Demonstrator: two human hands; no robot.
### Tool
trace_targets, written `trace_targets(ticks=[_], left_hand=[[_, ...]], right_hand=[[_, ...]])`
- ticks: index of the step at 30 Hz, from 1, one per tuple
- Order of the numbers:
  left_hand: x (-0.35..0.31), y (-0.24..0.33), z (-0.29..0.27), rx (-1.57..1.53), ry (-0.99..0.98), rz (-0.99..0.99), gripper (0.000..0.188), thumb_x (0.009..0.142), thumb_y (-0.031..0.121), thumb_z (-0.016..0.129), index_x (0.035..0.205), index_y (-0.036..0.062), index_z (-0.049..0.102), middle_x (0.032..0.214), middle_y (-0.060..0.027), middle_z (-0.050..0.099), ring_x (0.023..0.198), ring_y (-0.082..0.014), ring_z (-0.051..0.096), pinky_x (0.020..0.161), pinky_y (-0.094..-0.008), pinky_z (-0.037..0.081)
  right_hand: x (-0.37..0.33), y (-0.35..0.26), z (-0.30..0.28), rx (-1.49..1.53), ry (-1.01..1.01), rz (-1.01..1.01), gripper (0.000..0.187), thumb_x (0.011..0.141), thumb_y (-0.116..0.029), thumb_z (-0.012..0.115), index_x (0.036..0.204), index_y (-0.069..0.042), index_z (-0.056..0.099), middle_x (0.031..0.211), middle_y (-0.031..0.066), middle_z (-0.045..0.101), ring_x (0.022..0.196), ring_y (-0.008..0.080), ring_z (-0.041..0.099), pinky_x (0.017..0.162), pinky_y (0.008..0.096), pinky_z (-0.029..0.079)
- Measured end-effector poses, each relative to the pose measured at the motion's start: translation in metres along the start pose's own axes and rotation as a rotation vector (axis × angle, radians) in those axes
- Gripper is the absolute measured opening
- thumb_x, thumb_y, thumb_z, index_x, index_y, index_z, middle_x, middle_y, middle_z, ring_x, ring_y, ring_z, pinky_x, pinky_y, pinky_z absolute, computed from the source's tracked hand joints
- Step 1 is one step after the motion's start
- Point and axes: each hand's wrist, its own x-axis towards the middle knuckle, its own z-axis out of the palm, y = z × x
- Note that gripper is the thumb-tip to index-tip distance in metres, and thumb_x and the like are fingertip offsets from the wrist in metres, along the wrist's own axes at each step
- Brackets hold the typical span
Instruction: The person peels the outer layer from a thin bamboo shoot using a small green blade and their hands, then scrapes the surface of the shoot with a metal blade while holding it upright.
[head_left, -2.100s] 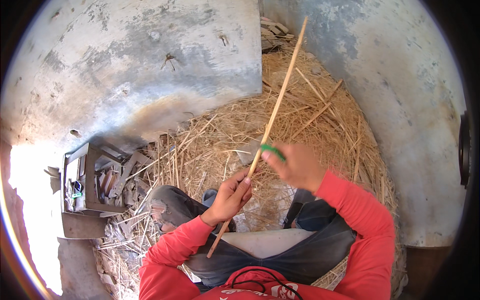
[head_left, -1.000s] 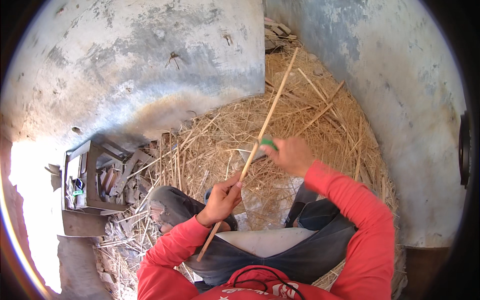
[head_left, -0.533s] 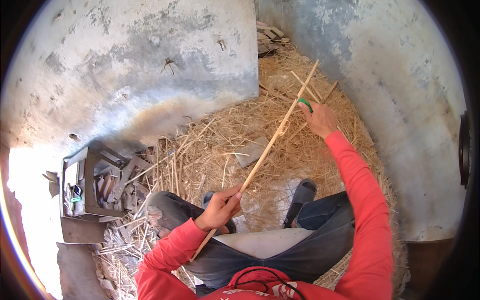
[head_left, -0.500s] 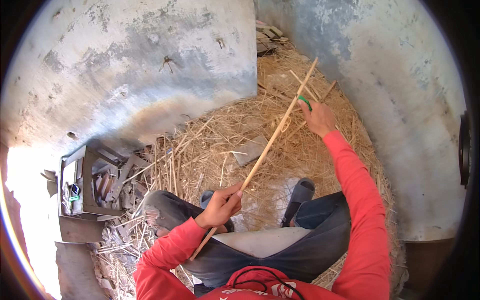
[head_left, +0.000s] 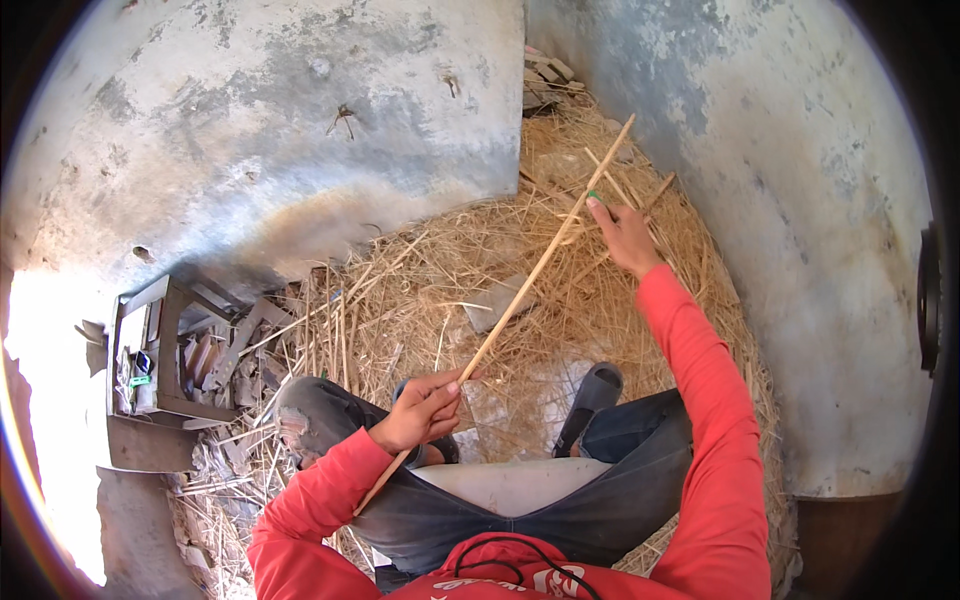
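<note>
A long, thin, pale wooden stick (head_left: 525, 286) slants across my lap, from my left thigh up to the far right. My left hand (head_left: 415, 412) grips its lower part between thumb and fingers. Near the upper end, my right hand (head_left: 628, 240) is closed around a small green tool (head_left: 593, 195), pressed against the stick. Only a bit of green shows by the thumb, so I cannot make out its kind. A thin curled shaving (head_left: 572, 232) hangs beside the stick below that hand.
Straw-like shavings and loose sticks (head_left: 400, 290) cover the floor around my sandalled feet (head_left: 590, 400). An overturned wooden frame (head_left: 170, 350) with scraps stands at the left. Stained grey walls (head_left: 300, 120) rise ahead and to the right. Broken blocks (head_left: 545, 75) lie in the far corner.
My right hand has turned, and less of the green tool shows. My left hand and the stick's near end have shifted slightly left and toward me.
</note>
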Motion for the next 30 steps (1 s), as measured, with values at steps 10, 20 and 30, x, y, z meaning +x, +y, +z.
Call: trace_targets(ticks=[10, 20, 30], left_hand=[[-0.002, -0.005, 0.003, 0.022, -0.031, 0.003, 0.045, 0.111, 0.02, 0.042, 0.151, -0.0016, 0.041, 0.063, 0.0062, 0.027, 0.048, -0.0045, 0.022, 0.046, -0.0223, 0.024], [0.003, -0.012, 0.004, 0.106, -0.098, -0.071, 0.047, 0.111, 0.022, 0.043, 0.152, -0.0004, 0.039, 0.062, 0.0063, 0.024, 0.049, -0.0045, 0.024, 0.047, -0.023, 0.025], [0.007, -0.01, 0.004, 0.14, -0.122, -0.097, 0.046, 0.112, 0.023, 0.042, 0.152, 0.0003, 0.04, 0.062, 0.0064, 0.025, 0.049, -0.0048, 0.024, 0.047, -0.0235, 0.025]], right_hand=[[-0.016, -0.016, -0.076, -0.164, -0.05, -0.166, 0.046, 0.082, -0.043, 0.082, 0.101, -0.002, 0.075, 0.072, 0.0081, 0.065, 0.062, 0.0225, 0.063, 0.064, 0.0354, 0.05], [-0.006, -0.005, -0.082, -0.221, -0.043, -0.49, 0.021, 0.086, -0.028, 0.078, 0.099, -0.011, 0.078, 0.109, 0.0011, 0.073, 0.093, 0.0223, 0.07, 0.076, 0.0367, 0.057], [-0.003, 0.002, -0.07, 0.173, -0.19, -0.166, 0.006, 0.091, -0.002, 0.067, 0.088, -0.002, 0.072, 0.089, 0.0092, 0.074, 0.09, 0.0198, 0.07, 0.088, 0.0383, 0.054]])
